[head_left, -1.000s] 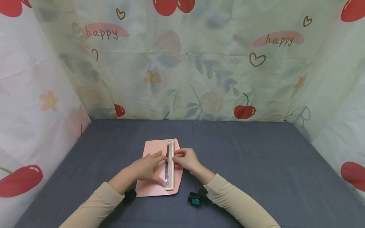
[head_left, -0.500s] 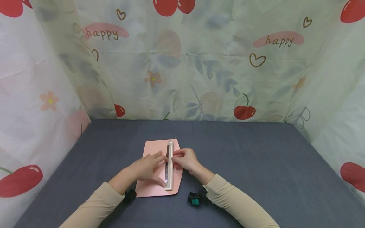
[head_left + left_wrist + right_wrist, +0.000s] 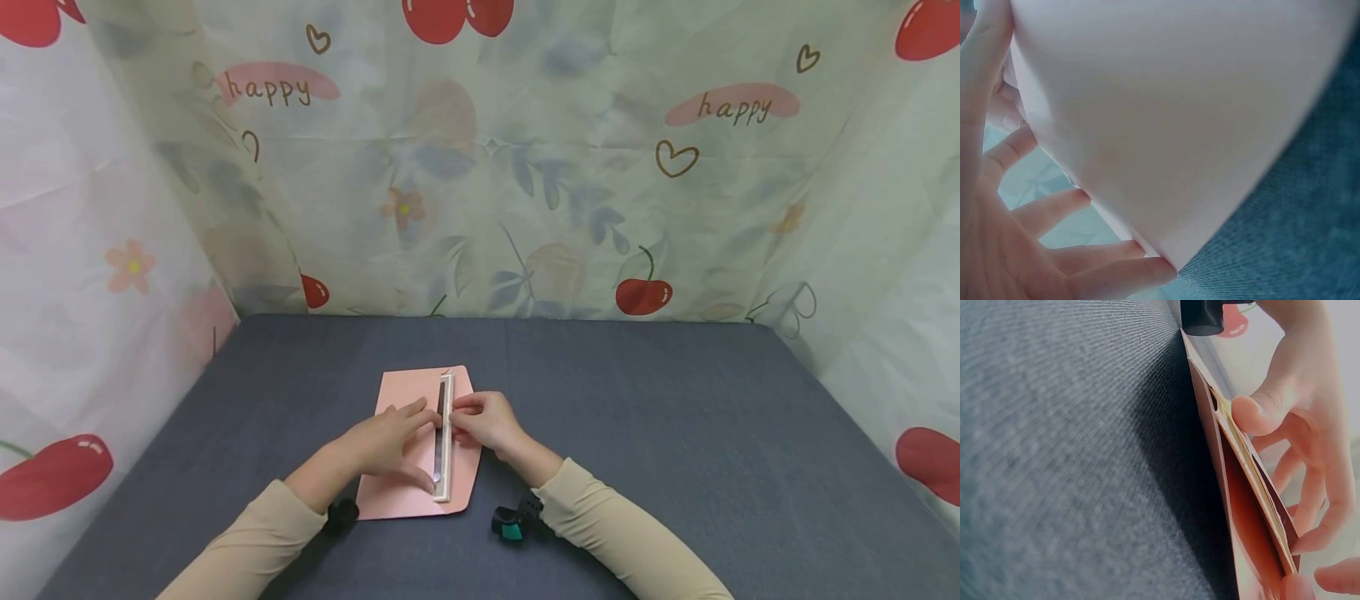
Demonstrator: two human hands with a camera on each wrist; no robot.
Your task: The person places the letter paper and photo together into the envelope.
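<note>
A pink envelope [image 3: 401, 387] lies on the table with its flap to the right. Out of its opening shows a narrow strip of a cream card [image 3: 444, 467] with a dark band. My left hand [image 3: 382, 440] rests spread on the envelope, thumb and fingertips at the opening's edge; the left wrist view shows these fingers [image 3: 1054, 212] fairly straight. My right hand [image 3: 489, 419] pinches the card's outer long edge between thumb and fingers. In the right wrist view the card's edge [image 3: 1241, 440] stands between the envelope's layers, with only right fingertips [image 3: 1297, 589] visible at the bottom.
The dark grey cloth-covered table [image 3: 637, 417] stretches wide on both sides. A black wrist device with a teal patch [image 3: 512, 531] sits by the right wrist, and a black round one [image 3: 342, 513] by the left. A patterned curtain [image 3: 487, 208] walls the back and sides.
My right hand has shifted slightly left with the card, so the visible strip of card is narrower. The left hand and the envelope have stayed in place.
</note>
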